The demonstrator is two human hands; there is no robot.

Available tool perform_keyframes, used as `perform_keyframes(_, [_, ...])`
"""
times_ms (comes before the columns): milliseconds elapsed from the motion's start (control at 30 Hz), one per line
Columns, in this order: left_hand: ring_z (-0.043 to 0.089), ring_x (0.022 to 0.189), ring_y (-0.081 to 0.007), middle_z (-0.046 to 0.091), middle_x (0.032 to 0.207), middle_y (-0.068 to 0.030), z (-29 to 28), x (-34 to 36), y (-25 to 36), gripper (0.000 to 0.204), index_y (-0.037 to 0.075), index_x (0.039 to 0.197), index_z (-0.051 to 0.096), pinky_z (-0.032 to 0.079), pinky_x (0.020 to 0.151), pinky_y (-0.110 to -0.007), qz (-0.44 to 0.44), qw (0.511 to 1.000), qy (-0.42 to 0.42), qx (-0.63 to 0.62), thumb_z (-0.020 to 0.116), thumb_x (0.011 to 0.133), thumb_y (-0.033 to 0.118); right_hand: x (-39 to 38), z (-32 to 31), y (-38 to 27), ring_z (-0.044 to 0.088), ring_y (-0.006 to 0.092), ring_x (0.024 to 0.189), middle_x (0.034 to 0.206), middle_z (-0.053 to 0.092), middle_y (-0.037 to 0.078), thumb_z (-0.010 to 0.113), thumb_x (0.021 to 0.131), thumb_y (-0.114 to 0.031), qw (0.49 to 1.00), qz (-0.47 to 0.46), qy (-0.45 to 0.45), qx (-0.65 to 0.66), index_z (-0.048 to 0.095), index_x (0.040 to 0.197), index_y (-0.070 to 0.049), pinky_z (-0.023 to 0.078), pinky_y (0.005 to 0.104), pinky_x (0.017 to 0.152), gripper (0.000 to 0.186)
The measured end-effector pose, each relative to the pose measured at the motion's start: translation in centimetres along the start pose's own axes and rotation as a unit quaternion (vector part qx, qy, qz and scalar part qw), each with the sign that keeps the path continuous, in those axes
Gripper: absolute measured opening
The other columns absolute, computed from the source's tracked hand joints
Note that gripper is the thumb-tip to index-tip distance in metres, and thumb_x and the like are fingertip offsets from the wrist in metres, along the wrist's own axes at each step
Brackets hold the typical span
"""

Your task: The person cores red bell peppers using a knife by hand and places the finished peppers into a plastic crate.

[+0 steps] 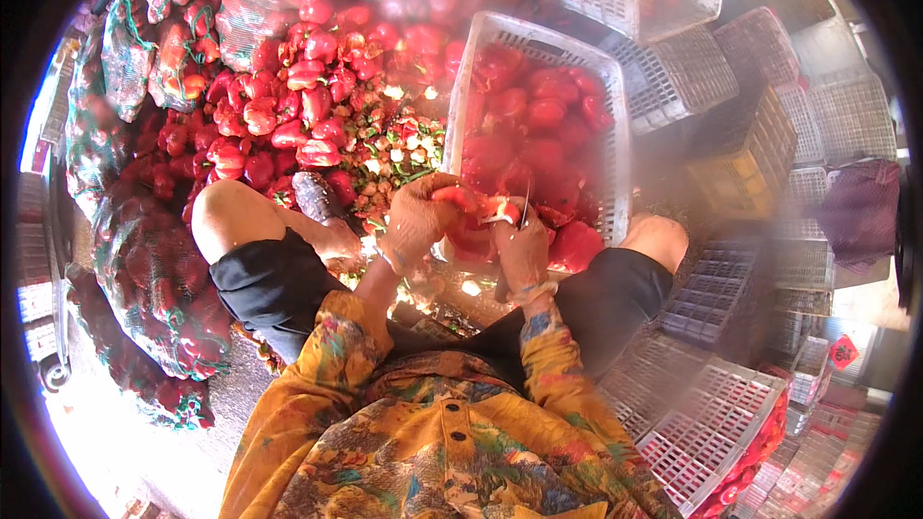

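Left hand (418, 219) curled round cut red pepper (495, 209), mid-view. Right hand (522, 250) closed on knife (526, 202), blade up. Pepper-filled crate (618, 125) walls off 1 o'clock; loose pepper heap (298, 106), 11; knees (658, 242) hem 9 and 3.

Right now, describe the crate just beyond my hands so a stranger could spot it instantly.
Find the big heap of loose red peppers at upper left, then go right to the pale crate just beyond your left hand and right hand. Its whitish rim and the red peppers inside set it apart from the yellowish crate on its right.
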State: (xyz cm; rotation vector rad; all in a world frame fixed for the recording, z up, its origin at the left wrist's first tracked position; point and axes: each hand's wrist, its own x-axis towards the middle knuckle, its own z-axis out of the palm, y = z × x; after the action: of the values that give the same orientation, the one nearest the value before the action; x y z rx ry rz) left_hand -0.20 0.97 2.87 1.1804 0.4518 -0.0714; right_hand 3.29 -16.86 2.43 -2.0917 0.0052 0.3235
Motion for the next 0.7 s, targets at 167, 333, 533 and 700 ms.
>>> perform_keyframes(167, [0.069, 0.069, -0.0199, 0.072, 0.080, -0.0088, -6.4, 4.0, -7.1, 0.019, -0.001, 0.091, 0.074, 0.057, 0.062, -0.032, 0.265, 0.894, -0.007, 0.361, 0.059, 0.079, -0.004, 0.4, 0.1, 0.9, 0.068, 0.0187, 0.075, 0.095, 0.073, 0.011, 0.064, 0.091, -0.021, 0.965, 0.028, -0.058, 0.256, 0.069, 0.113, -0.004, 0.052, 0.0326, 0.068, 0.028])
perform_keyframes(333, [0.068, 0.077, -0.0185, 0.072, 0.086, -0.0099, -5.7, 2.5, -9.6, 0.019, -0.002, 0.090, 0.073, 0.055, 0.069, -0.030, 0.193, 0.969, 0.104, 0.115, 0.063, 0.074, -0.004, 0.1, 0.1, -0.8, 0.070, 0.0310, 0.081, 0.081, 0.070, 0.016, 0.067, 0.086, -0.032, 0.999, 0.017, 0.031, -0.002, 0.071, 0.101, -0.008, 0.053, 0.0405, 0.073, 0.029])
perform_keyframes(533, [0.066, 0.076, -0.0123, 0.071, 0.085, -0.0061, -0.2, -2.6, -1.2, 0.014, 0.000, 0.099, 0.071, 0.053, 0.067, -0.026, 0.037, 0.986, 0.154, 0.045, 0.068, 0.086, 0.001, 0.8, -1.4, -3.6, 0.068, 0.0444, 0.095, 0.096, 0.071, 0.023, 0.069, 0.086, -0.029, 0.993, -0.076, 0.078, -0.035, 0.068, 0.108, -0.003, 0.054, 0.0481, 0.077, 0.034])
perform_keyframes(700, [0.066, 0.059, -0.0150, 0.071, 0.084, -0.0072, 1.7, -2.3, -0.5, 0.022, -0.003, 0.108, 0.067, 0.054, 0.056, -0.028, 0.016, 0.992, 0.005, -0.126, 0.071, 0.092, 0.012, -1.4, -3.6, -6.7, 0.069, 0.0394, 0.099, 0.108, 0.072, 0.018, 0.067, 0.088, -0.016, 0.916, -0.312, 0.252, 0.010, 0.065, 0.114, -0.004, 0.055, 0.0454, 0.083, 0.029])
